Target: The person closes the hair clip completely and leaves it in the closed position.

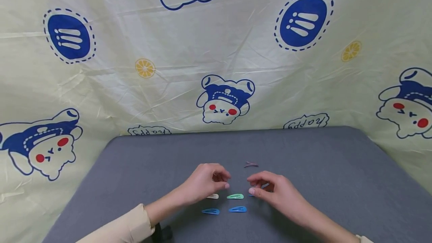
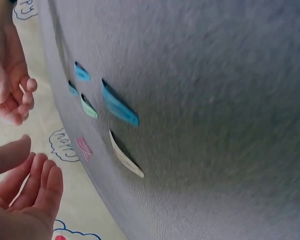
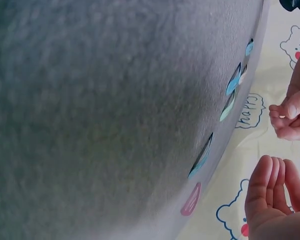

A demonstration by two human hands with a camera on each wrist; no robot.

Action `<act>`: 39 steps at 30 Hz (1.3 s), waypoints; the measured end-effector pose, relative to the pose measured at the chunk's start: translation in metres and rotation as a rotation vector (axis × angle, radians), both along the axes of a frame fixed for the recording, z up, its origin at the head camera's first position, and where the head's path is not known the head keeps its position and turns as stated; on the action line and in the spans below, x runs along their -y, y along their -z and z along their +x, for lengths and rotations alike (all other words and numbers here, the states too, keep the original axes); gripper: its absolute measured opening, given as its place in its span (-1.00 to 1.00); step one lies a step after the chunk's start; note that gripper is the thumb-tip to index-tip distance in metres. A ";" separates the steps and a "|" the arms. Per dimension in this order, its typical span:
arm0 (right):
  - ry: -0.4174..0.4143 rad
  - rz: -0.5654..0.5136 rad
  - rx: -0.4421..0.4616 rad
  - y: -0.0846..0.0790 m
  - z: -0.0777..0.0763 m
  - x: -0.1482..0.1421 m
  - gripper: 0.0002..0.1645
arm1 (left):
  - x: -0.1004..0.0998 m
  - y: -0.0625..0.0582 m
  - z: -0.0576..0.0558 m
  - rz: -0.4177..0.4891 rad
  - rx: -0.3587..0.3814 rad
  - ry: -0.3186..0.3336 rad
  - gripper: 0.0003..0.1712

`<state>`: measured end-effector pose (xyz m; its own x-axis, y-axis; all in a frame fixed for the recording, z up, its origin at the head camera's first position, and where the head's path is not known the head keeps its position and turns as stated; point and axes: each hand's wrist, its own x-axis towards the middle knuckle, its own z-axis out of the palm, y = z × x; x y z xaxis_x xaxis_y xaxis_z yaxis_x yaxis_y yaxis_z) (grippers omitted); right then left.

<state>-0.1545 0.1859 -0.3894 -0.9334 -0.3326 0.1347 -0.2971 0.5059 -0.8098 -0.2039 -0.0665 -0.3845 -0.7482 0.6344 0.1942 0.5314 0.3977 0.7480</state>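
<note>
Several snap hair clips lie on the grey table. In the head view, a cream clip (image 1: pixel 213 196) and a green clip (image 1: pixel 235 196) are in one row, along with a blue clip (image 3: pixel 202 159) that the right fingers partly hide in the head view. Nearer the person are two more blue clips (image 1: pixel 210 211) (image 1: pixel 237 209). Farther back lies a pinkish clip (image 1: pixel 251 164), its two arms seemingly spread. My left hand (image 1: pixel 206 183) hovers above the cream clip, fingers loosely bent, holding nothing. Over the hidden blue clip hovers my right hand (image 1: pixel 275 190), also holding nothing, thumb and fingers apart.
Grey cloth covers the table (image 1: pixel 152 168). Behind it hangs a pale curtain (image 1: pixel 114 96) printed with cartoon bears and orange slices. A dark object (image 1: pixel 162 232) shows beneath the left forearm, near the table's front.
</note>
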 end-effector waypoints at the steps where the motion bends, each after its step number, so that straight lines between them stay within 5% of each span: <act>1: 0.007 -0.001 0.001 -0.001 -0.001 -0.001 -0.67 | -0.001 0.000 -0.002 -0.007 0.007 0.007 -0.84; 8: 0.010 0.085 0.007 -0.009 -0.011 -0.010 -0.64 | -0.008 -0.001 -0.023 -0.061 0.031 0.008 -0.79; 18: -0.031 0.208 -0.106 -0.009 -0.030 -0.026 -0.70 | -0.018 0.002 -0.052 -0.102 0.049 -0.048 -0.81; 39: -0.017 0.324 -0.166 0.006 -0.068 -0.032 -0.72 | -0.040 0.021 -0.085 -0.105 0.201 -0.038 -0.80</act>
<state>-0.2220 0.2180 -0.3952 -0.9016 -0.3984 0.1687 -0.4217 0.7221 -0.5485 -0.2887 -0.0261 -0.4060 -0.7889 0.6139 -0.0270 0.3588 0.4959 0.7908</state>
